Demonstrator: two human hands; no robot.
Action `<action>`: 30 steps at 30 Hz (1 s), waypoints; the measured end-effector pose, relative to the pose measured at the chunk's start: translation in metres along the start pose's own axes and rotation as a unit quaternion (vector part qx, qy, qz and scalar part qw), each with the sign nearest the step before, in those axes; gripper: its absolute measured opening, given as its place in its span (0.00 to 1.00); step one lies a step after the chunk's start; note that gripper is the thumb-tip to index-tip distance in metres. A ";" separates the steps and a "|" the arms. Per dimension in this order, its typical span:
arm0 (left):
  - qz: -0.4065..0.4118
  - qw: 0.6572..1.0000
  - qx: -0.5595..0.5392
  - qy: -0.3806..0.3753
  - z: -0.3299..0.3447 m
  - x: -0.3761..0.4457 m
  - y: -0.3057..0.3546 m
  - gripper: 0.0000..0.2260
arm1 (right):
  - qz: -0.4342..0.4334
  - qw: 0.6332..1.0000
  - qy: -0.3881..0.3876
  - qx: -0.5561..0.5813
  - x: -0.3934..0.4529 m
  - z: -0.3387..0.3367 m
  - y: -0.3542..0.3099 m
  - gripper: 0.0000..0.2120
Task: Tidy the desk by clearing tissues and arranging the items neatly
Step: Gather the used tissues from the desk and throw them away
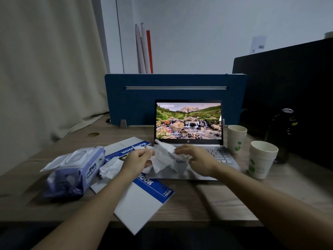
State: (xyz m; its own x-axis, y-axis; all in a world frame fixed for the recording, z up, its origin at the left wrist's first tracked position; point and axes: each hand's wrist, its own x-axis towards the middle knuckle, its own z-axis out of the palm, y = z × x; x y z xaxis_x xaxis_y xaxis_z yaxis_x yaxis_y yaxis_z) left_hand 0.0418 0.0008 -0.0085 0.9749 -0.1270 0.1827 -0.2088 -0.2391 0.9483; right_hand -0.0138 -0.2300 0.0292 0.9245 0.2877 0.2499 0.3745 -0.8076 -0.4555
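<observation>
A crumpled white tissue [162, 157] hangs over the left side of the open laptop [188, 121]. My left hand [137, 160] pinches its left edge. My right hand [195, 159] grips its right side above the keyboard. A second crumpled tissue [110, 168] lies on the desk just left of my left hand. A purple wet-wipe pack [72, 175] with its lid flipped open sits further left. Two blue-and-white notebooks lie askew: one [126, 147] behind my left hand, one [142, 201] under my left forearm, overhanging the desk's front edge.
Two stacks of paper cups [236, 138] [262, 159] stand right of the laptop, with a dark bottle [285, 134] behind them. A blue divider panel [174, 98] rises at the back of the wooden desk [225, 201]. A curtain hangs at left.
</observation>
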 end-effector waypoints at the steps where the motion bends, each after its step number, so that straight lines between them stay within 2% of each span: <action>1: -0.009 1.000 -0.016 0.003 -0.002 -0.001 0.000 0.11 | -0.011 1.000 -0.017 -0.003 -0.002 0.001 -0.006 0.30; 5: -0.056 0.996 -0.055 0.041 -0.012 -0.001 0.000 0.16 | -0.042 0.996 -0.070 -0.035 -0.009 0.007 -0.022 0.28; 9: -0.062 0.994 -0.088 0.031 -0.024 -0.009 0.000 0.13 | -0.059 0.991 -0.092 -0.077 -0.013 0.012 -0.034 0.26; 14: -0.043 0.997 0.022 0.060 -0.035 -0.014 -0.002 0.04 | -0.059 0.989 -0.108 -0.087 -0.010 0.016 -0.046 0.26; 21: -0.020 0.990 0.032 0.139 -0.082 -0.014 0.012 0.05 | -0.041 0.995 -0.068 -0.056 0.008 0.020 -0.047 0.25; 25: -0.016 0.983 0.038 0.177 -0.124 -0.004 0.019 0.01 | -0.028 0.995 -0.059 -0.071 0.036 0.025 -0.046 0.21; 30: -0.026 0.975 0.059 0.211 -0.172 0.017 0.019 0.06 | 0.001 0.998 -0.033 -0.055 0.084 0.033 -0.051 0.16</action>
State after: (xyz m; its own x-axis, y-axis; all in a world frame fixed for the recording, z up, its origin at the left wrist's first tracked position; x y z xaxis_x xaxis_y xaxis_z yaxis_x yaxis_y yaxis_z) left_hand 0.0672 0.1593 0.0573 0.9245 0.2893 0.2483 -0.1405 -0.3468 0.9273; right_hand 0.0474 -0.1476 0.0458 0.9292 0.3166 0.1908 0.3662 -0.8589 -0.3581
